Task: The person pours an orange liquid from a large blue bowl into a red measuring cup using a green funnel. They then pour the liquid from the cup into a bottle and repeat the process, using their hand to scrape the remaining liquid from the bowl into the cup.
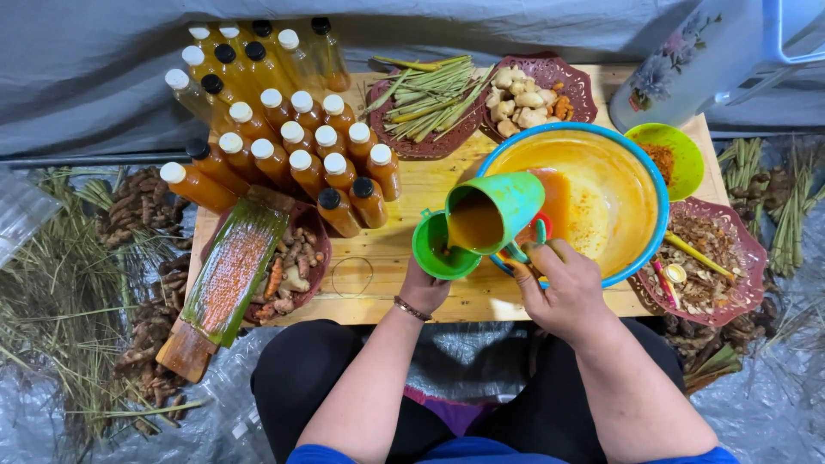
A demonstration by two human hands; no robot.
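Right hand (563, 296) fingers clamp the green cup's (490, 210) handle (liquid-heavy, likely slippery); left hand (423, 288) fingers grip beneath the funnel (440, 249).

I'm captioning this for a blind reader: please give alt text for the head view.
The right hand tips a green cup of orange liquid into a green funnel steadied by the left hand, beside a blue-rimmed bowl and filled bottles.
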